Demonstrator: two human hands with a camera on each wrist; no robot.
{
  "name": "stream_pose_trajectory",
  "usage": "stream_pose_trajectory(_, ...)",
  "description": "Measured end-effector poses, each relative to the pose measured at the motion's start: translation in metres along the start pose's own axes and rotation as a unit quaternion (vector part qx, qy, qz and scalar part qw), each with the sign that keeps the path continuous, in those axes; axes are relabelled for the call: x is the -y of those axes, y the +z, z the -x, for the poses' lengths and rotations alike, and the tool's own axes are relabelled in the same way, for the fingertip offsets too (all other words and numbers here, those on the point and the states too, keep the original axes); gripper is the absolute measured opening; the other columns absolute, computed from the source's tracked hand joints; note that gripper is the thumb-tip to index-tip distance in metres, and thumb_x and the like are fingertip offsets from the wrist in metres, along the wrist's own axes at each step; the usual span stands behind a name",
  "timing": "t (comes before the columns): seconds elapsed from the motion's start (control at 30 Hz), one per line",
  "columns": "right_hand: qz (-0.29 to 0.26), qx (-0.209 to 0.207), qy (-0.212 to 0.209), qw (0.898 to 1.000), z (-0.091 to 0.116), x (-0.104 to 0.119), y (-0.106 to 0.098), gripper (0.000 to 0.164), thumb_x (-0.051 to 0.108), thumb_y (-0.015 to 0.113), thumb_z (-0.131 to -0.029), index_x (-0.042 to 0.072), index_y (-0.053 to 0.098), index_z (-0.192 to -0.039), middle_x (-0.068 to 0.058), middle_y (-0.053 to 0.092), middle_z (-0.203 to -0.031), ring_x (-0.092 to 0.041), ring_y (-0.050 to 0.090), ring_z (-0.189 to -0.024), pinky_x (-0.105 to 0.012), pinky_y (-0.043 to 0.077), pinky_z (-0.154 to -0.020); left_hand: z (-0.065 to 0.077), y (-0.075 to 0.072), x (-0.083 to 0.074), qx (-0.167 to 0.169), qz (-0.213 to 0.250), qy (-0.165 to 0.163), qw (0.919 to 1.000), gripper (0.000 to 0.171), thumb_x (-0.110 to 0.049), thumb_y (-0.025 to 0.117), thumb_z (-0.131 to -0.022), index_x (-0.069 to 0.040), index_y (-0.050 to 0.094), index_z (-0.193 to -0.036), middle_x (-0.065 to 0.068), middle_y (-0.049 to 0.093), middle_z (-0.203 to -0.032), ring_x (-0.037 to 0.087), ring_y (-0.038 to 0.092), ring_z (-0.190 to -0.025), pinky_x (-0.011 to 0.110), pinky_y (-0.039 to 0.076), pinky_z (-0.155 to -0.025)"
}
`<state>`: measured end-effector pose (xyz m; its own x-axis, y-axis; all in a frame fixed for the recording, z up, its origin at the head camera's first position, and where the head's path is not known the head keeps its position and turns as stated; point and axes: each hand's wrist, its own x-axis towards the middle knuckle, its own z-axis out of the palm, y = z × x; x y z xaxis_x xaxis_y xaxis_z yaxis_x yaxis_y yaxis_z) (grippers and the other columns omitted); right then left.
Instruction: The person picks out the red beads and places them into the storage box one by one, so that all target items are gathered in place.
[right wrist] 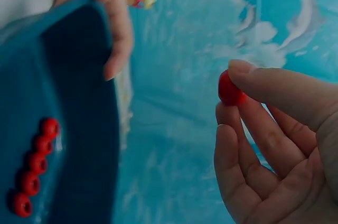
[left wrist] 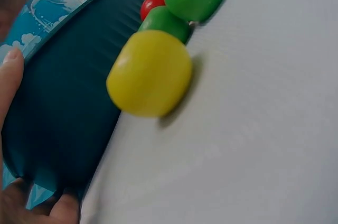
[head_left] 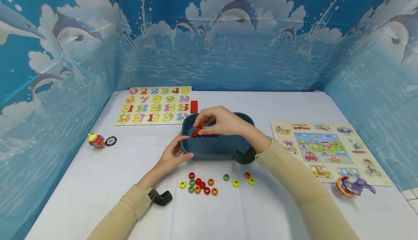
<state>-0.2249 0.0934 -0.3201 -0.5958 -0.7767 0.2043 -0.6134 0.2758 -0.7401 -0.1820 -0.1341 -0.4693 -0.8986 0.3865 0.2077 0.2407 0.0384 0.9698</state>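
Observation:
A dark teal plastic box (head_left: 215,153) stands on the white table. My left hand (head_left: 171,156) grips its near left corner, one finger over the rim and the thumb against the front wall. Above the box's left part, my right hand (head_left: 223,122) pinches a red bead (right wrist: 229,89) between thumb and fingertip. Inside the box, several red beads (right wrist: 37,163) lie in a row; the right hand partly covers them in the head view. Loose beads lie in front of the box, among them a yellow bead (left wrist: 150,73), a green bead (head_left: 226,177) and an orange bead (head_left: 214,191).
Behind the box on the left lies a number puzzle board (head_left: 155,106), with a red block (head_left: 194,106) beside it. A vehicle puzzle board (head_left: 323,151) is at right, near a purple toy (head_left: 354,187). A small red-and-yellow toy (head_left: 96,140) and a round disc (head_left: 111,141) sit left.

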Motion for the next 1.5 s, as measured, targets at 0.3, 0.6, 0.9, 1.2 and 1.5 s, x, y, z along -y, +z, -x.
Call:
stream_pose_trajectory(0.3,-0.055,0.080,0.102,0.990,-0.041,-0.067,0.020,0.023,0.004,0.070,-0.075,-0.001,0.061,-0.096,-0.011,0.063,-0.097,-0.013,0.060,-0.083,-0.024,0.050,-0.075,0.003,0.003,-0.010,0.007,0.012,-0.014,0.9998,0.058,-0.009,0.067,-0.080,-0.004,0.038,-0.130,0.004,0.006,-0.148,0.025,0.020,-0.131,0.041,0.028,-0.101)
stream_pose_trajectory(0.6,-0.070,0.111,0.142,0.981,-0.052,-0.094,0.031,0.022,0.007,0.073,-0.073,0.004,0.063,-0.092,-0.004,0.064,-0.088,-0.017,0.060,-0.080,-0.027,0.051,-0.072,0.005,0.006,-0.028,0.010,0.004,-0.020,0.9997,0.059,-0.013,0.067,-0.080,-0.003,0.037,-0.130,0.010,0.005,-0.148,0.027,0.018,-0.131,0.043,0.027,-0.101)
stream_pose_trajectory(0.9,0.043,0.144,0.120,0.981,-0.055,-0.100,0.041,0.019,0.015,0.076,-0.071,0.020,0.066,-0.086,0.009,0.065,-0.082,-0.011,0.057,-0.071,-0.025,0.050,-0.064,0.004,0.006,-0.028,0.012,0.008,-0.012,0.9998,0.058,-0.010,0.067,-0.080,-0.003,0.037,-0.130,0.010,0.005,-0.148,0.025,0.019,-0.131,0.044,0.027,-0.101)
stream_pose_trajectory(1.2,0.024,0.131,0.116,0.984,-0.054,-0.088,0.030,0.023,0.012,0.074,-0.072,0.015,0.067,-0.093,0.005,0.065,-0.090,-0.011,0.060,-0.081,-0.024,0.051,-0.068,0.003,0.004,-0.023,0.011,0.010,-0.011,0.9998,0.058,-0.010,0.067,-0.080,-0.004,0.038,-0.130,0.008,0.006,-0.148,0.025,0.020,-0.131,0.043,0.028,-0.101)
stream_pose_trajectory(1.5,-0.041,0.033,0.026,0.998,-0.002,-0.025,0.006,0.027,0.018,0.068,-0.080,0.010,0.062,-0.105,0.000,0.063,-0.095,-0.016,0.058,-0.069,-0.029,0.049,-0.057,0.001,-0.001,-0.009,0.000,0.000,-0.016,0.9999,0.058,-0.015,0.068,-0.079,-0.009,0.040,-0.129,0.003,0.008,-0.148,0.022,0.022,-0.130,0.037,0.030,-0.100)
